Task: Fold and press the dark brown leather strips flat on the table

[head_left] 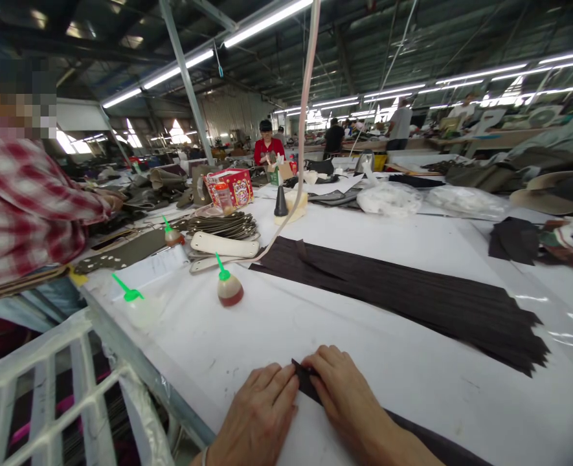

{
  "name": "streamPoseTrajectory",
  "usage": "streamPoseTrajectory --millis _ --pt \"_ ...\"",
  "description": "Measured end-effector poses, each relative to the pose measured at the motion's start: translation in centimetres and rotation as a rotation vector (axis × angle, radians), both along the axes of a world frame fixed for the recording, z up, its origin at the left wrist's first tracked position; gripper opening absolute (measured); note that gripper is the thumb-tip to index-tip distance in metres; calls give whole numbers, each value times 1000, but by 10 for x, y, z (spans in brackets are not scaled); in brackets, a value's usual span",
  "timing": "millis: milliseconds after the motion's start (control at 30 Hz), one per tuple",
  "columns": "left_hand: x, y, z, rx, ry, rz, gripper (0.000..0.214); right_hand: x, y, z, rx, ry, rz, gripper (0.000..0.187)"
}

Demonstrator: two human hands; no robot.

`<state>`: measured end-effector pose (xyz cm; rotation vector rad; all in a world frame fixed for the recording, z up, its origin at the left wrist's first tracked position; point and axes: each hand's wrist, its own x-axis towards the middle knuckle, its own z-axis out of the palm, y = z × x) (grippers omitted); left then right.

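A long, narrow dark fabric strip (432,440) runs across the white table from the lower right, its near end between my two hands. My right hand (342,388) has its fingers curled and closed on the strip close to that end. My left hand (261,411) presses its fingers together against the strip's tip, the thumb tucked below; just what its fingertips grip is partly hidden. Beyond the hands lies a fanned stack of dark fabric strips (403,294), with one loose strip (315,259) on top.
A glue bottle (230,291) with a green nozzle stands left of the stack. Behind it are pale straps (225,246) and a red box (237,186). A pinkish hose (307,84) hangs down to the table. At left are a white rack (48,369) and a co-worker's checked sleeve (48,175).
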<state>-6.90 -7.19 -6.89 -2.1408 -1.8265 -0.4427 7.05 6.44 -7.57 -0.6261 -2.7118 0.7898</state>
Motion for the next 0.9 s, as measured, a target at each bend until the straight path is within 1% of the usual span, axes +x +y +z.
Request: streamPoseTrajectory --millis 200,433,600,800,900 --pt "-1 -1 -1 5 11 14 31 4 -3 -2 19 56 28 40" --pt "-5 -3 -1 15 27 40 31 7 -5 -2 5 105 44 36" --pt "-7 -4 -1 1 59 28 33 9 -6 -3 59 109 72 36" --pt "-8 -4 -1 0 71 32 33 12 -7 -2 152 78 94 44" --pt "-8 -5 -1 -15 80 25 33 12 -6 -1 171 96 94 45"
